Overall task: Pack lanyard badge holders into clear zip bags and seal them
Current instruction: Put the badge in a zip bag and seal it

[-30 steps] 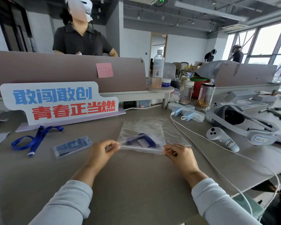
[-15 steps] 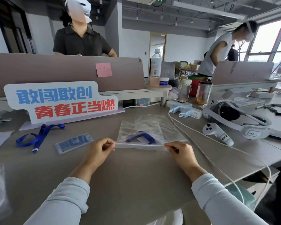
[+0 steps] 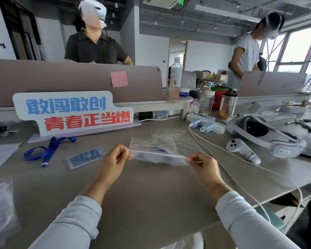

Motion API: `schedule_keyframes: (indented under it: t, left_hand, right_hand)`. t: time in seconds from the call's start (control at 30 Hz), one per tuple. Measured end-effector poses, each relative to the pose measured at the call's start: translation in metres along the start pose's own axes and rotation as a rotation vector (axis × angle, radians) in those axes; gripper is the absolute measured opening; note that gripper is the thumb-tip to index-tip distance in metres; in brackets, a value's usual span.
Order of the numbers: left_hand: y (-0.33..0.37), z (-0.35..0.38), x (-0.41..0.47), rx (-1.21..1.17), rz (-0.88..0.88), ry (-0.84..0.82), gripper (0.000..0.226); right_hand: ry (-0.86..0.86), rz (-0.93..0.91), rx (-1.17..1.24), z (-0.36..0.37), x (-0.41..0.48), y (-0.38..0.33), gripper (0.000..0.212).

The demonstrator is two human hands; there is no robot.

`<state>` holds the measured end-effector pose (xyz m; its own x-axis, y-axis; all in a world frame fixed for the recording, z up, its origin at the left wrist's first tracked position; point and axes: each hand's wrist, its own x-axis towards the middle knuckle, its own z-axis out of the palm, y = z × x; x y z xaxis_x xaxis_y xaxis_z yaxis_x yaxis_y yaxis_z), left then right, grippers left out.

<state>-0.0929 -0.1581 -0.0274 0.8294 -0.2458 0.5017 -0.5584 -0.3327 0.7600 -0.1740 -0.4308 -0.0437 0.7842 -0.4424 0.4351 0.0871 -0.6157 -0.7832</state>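
A clear zip bag (image 3: 158,156) is held just above the desk with a blue lanyard badge holder partly visible inside it. My left hand (image 3: 113,163) pinches the bag's left end at the zip strip, and my right hand (image 3: 204,165) pinches the right end. A second clear bag (image 3: 180,139) lies flat behind it. On the desk to the left rest a loose blue lanyard (image 3: 47,150) and a badge holder (image 3: 85,157).
A sign with large characters (image 3: 72,112) stands at the back left. A white cable (image 3: 228,153), a controller (image 3: 242,151), a headset (image 3: 266,135) and a power strip (image 3: 208,124) occupy the right. Bags (image 3: 0,209) lie at the left edge. Two people stand behind the partitions.
Both hands lifted the bag's zip edge slightly off the desk and tilted it toward me. A person came into view at the back right.
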Motion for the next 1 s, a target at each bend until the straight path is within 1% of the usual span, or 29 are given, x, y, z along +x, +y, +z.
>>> schedule_keyframes:
  t: [0.07, 0.13, 0.23, 0.33, 0.43, 0.5, 0.57, 0.6, 0.7, 0.73, 0.8, 0.87, 0.9, 1.0]
  left_hand:
    - [0.01, -0.006, -0.002, -0.045, 0.014, 0.049, 0.018]
    - [0.018, -0.012, -0.005, -0.062, -0.015, 0.058, 0.028]
    - [0.024, -0.023, -0.011, 0.007, -0.072, 0.112, 0.021]
    - [0.028, -0.039, -0.015, -0.142, -0.184, 0.099, 0.011]
    - [0.029, -0.05, -0.014, -0.32, -0.262, 0.077, 0.015]
    - [0.026, -0.047, -0.01, -0.322, -0.319, 0.08, 0.012]
    - [0.021, -0.039, -0.006, -0.262, -0.379, 0.076, 0.004]
    - [0.019, -0.033, -0.003, -0.229, -0.401, 0.075, 0.011]
    - [0.017, -0.022, 0.004, -0.146, -0.445, 0.048, 0.053]
    - [0.015, -0.02, 0.005, -0.108, -0.454, 0.009, 0.063]
    - [0.006, -0.015, 0.008, -0.046, -0.475, -0.118, 0.071]
    - [-0.004, -0.01, 0.009, -0.011, -0.483, -0.218, 0.069]
    - [-0.008, -0.008, 0.01, -0.018, -0.465, -0.226, 0.066]
    - [-0.01, -0.006, 0.01, -0.083, -0.307, -0.136, 0.047]
  right_hand:
    - [-0.008, -0.021, 0.127, 0.0, 0.002, -0.011, 0.017]
    - [-0.047, -0.044, 0.259, 0.002, 0.003, -0.024, 0.019]
    - [-0.086, -0.059, 0.336, 0.005, 0.0, -0.045, 0.017]
    - [-0.136, -0.037, 0.342, 0.01, -0.004, -0.063, 0.012]
    - [-0.13, -0.041, 0.378, 0.015, -0.005, -0.074, 0.005]
    - [-0.107, -0.015, 0.353, 0.021, 0.0, -0.075, 0.006]
    - [-0.106, 0.044, 0.272, 0.029, 0.007, -0.071, 0.015]
    - [-0.106, 0.076, 0.23, 0.032, 0.01, -0.067, 0.02]
    - [-0.067, 0.184, 0.127, 0.042, 0.019, -0.051, 0.025]
    - [-0.048, 0.225, 0.105, 0.045, 0.022, -0.046, 0.024]
    - [-0.019, 0.285, 0.079, 0.05, 0.027, -0.038, 0.024]
    - [0.001, 0.316, 0.079, 0.056, 0.03, -0.035, 0.024]
    - [0.011, 0.334, 0.087, 0.059, 0.032, -0.033, 0.024]
    - [0.027, 0.362, 0.098, 0.065, 0.038, -0.026, 0.022]
